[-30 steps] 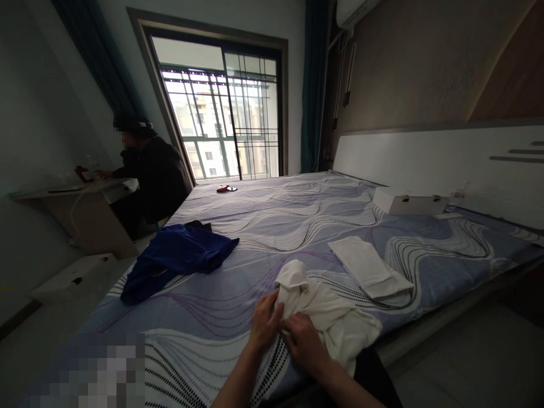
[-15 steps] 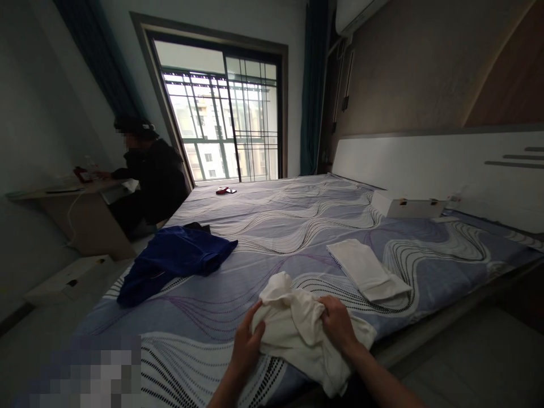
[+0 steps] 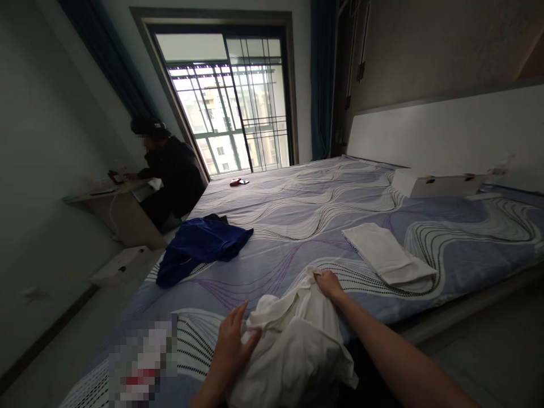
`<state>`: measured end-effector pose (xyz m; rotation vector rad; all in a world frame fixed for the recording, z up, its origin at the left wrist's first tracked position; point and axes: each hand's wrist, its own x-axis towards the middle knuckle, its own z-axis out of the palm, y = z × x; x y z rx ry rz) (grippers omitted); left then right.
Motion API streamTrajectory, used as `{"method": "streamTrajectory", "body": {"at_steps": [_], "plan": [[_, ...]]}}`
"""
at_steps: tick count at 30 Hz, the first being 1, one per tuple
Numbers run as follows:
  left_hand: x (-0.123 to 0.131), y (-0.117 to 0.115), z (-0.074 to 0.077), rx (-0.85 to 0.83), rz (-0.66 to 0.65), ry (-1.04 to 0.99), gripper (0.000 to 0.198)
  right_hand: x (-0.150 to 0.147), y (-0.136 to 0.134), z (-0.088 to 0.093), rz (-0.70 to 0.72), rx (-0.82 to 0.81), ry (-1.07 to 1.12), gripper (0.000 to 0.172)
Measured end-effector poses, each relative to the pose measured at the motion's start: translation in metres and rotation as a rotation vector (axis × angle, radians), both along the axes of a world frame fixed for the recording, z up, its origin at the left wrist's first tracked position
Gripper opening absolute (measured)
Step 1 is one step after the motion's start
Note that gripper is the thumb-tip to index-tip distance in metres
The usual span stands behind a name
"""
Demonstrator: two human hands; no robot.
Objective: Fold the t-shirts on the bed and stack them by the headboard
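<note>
A crumpled white garment (image 3: 297, 345) lies bunched at the near edge of the bed, its shape too rumpled to name more closely. My right hand (image 3: 328, 285) pinches its upper edge and lifts that part into a peak. At the garment's left side is my left hand (image 3: 233, 340), thumb and fingers apart; the thumb touches or nearly touches the cloth. Flat on the bedsheet to the right rests a folded white cloth item (image 3: 389, 255). A dark blue garment (image 3: 202, 246) is spread loosely further left.
The bed (image 3: 272, 260) has a wavy-patterned sheet. Near its headboard stands a white box (image 3: 440, 185), with a clear bottle (image 3: 499, 170) beside it. A small red item (image 3: 235, 182) lies at the far edge. A person (image 3: 174, 170) sits at a desk (image 3: 123, 209) by the window.
My right hand has moved up and drawn the garment's edge away from me. My left hand's fingers have spread. The view has shifted, so the bed appears further right.
</note>
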<state>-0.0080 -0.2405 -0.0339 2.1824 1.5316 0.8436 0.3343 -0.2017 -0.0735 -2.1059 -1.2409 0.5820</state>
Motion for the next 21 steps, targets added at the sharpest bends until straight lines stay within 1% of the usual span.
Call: {"method": "streamTrajectory", "body": {"at_steps": [2,3,4,5,6,8,10,12,14,17,21], "plan": [[0.022,0.016,0.001,-0.033,-0.123,0.013,0.038,0.006,0.001,0.002,-0.015,-0.010,-0.007,0.035],[0.029,0.024,0.002,-0.061,-0.169,-0.003,0.030,0.009,0.000,0.004,-0.024,-0.005,-0.012,0.036],[0.033,0.031,0.004,-0.098,-0.186,-0.036,0.029,0.012,-0.002,0.005,-0.034,0.007,-0.023,0.038],[0.035,0.039,0.006,-0.141,-0.173,-0.087,0.033,0.015,-0.004,0.006,-0.044,0.026,-0.038,0.040],[0.033,0.047,0.009,-0.184,-0.130,-0.156,0.038,0.017,-0.006,0.007,-0.052,0.051,-0.056,0.040],[0.025,0.064,0.016,-0.237,0.011,-0.305,0.045,0.019,-0.009,0.007,-0.053,0.112,-0.096,0.038],[0.015,0.081,0.024,-0.234,0.119,-0.402,0.047,0.019,-0.011,0.005,-0.034,0.161,-0.126,0.032],[0.008,0.097,0.030,-0.211,0.155,-0.414,0.046,0.019,-0.010,0.003,-0.012,0.188,-0.138,0.027],[0.005,0.112,0.033,-0.192,0.142,-0.377,0.043,0.020,-0.005,0.000,-0.005,0.204,-0.137,0.024],[0.003,0.134,0.029,-0.187,0.130,-0.327,0.037,0.026,0.007,-0.003,-0.045,0.236,-0.055,0.024],[-0.005,0.154,0.009,-0.274,0.191,-0.349,0.042,0.042,0.030,-0.005,-0.116,0.221,0.079,0.027]]}}
